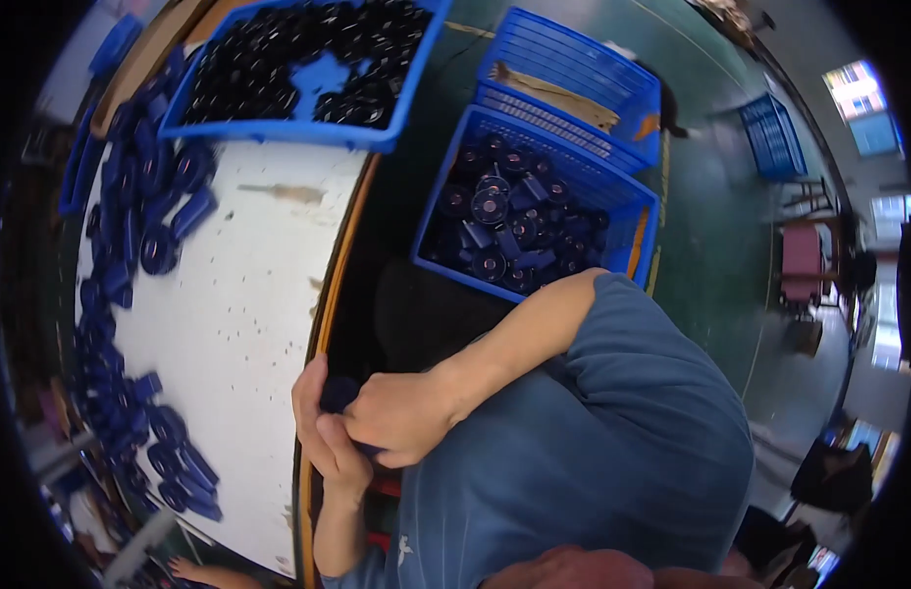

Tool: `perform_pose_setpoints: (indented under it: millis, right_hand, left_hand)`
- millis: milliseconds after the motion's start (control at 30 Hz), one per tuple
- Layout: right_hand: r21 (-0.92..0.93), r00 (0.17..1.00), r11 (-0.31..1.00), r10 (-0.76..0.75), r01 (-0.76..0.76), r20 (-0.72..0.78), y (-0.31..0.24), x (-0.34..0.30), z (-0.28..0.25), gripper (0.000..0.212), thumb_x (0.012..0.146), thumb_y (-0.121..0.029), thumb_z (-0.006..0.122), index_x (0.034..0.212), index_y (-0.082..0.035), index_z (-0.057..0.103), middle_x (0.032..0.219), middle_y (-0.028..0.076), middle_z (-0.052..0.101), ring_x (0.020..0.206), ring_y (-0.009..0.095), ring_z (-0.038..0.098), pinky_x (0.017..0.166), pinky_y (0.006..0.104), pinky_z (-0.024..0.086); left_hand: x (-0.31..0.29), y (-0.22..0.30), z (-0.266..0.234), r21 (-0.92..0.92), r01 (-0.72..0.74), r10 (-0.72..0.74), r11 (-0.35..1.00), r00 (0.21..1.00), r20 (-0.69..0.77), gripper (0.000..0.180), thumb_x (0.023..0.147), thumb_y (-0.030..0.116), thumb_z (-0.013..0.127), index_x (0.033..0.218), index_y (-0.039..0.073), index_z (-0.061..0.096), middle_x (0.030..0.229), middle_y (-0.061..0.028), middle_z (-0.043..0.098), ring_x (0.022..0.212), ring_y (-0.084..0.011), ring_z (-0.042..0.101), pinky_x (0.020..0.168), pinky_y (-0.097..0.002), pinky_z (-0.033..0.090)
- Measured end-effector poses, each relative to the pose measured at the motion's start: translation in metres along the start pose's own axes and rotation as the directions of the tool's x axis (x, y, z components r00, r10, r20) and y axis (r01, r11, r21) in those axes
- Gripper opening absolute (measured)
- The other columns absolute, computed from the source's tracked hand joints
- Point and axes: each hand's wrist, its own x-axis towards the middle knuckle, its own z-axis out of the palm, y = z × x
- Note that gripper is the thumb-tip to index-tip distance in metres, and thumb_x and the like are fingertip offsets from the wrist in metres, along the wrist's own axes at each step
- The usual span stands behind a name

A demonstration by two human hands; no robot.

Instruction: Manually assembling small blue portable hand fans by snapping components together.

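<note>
A small dark blue part (338,393) sits low in the middle of the frame, gripped between the left hand (323,432) and right hand (401,417), both closed around it, beside the white tabletop (249,324) edge. A blue crate (534,211) of similar parts lies above.

Factory assembly floor, small-parts workstation.
White worn surface (249,294) with an orange edge carries rows of identical dark blue plastic parts (131,226); blue plastic crates (436,211) (one on the surface, two on the floor beside it) hold many more of the same round black-and-blue pieces (504,221). Green painted floor (710,226), another blue crate (769,137) farther off, bright windows (862,98) along the far wall, stools and clutter nearby.
</note>
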Motion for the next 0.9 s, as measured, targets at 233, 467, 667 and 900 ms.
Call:
perform_pose_setpoints:
  millis: [233,467,667,900]
  right_hand:
    - [0.198,0.984,0.977,-0.048,0.081,-0.170,0.006,-0.010,-0.006,0.069,0.071,-0.020,0.071,0.131,0.002,0.045,0.088,0.023,0.066,0.077,0.042,0.065,0.068,0.0483,0.053]
    - [0.442,0.932,0.897,0.168,-0.010,-0.321,0.028,-0.062,-0.040,0.073,0.079,-0.016,0.075,0.143,-0.003,0.040,0.106,0.017,0.069,0.094,0.027,0.069,0.085,0.0357,0.052]
    - [0.484,0.914,0.865,0.296,-0.132,-0.278,0.040,-0.085,-0.047,0.075,0.080,-0.014,0.074,0.145,-0.005,0.038,0.095,0.018,0.067,0.085,0.022,0.067,0.079,0.0331,0.051]
    - [0.467,0.806,0.820,0.503,-0.330,-0.313,0.083,-0.130,-0.025,0.067,0.080,-0.025,0.075,0.137,-0.002,0.047,0.111,0.021,0.065,0.103,0.033,0.065,0.092,0.0391,0.050]
  left_hand:
    - [0.004,0.017,0.003,-0.323,0.250,-0.318,0.913,0.932,-0.175,0.063,0.103,0.048,0.027,0.131,-0.002,0.053,0.133,-0.0174,0.054,0.125,-0.0269,0.051,0.107,-0.0393,0.038]
    - [0.015,-0.040,0.022,-0.631,0.575,-0.514,0.521,0.801,0.306,0.059,0.100,0.044,0.051,0.137,-0.002,0.047,0.126,-0.0152,0.057,0.113,-0.0196,0.057,0.099,-0.0333,0.046]
    - [0.032,-0.033,0.048,-0.606,0.592,-0.564,0.532,0.781,0.268,0.053,0.095,0.029,0.062,0.135,-0.004,0.049,0.124,-0.0129,0.058,0.112,-0.0182,0.057,0.098,-0.0299,0.045]
    - [0.052,-0.008,0.062,-0.180,0.275,-0.262,0.944,0.960,0.094,0.058,0.085,0.008,0.070,0.138,0.000,0.048,0.137,-0.0150,0.051,0.126,-0.0247,0.050,0.105,-0.0355,0.041]
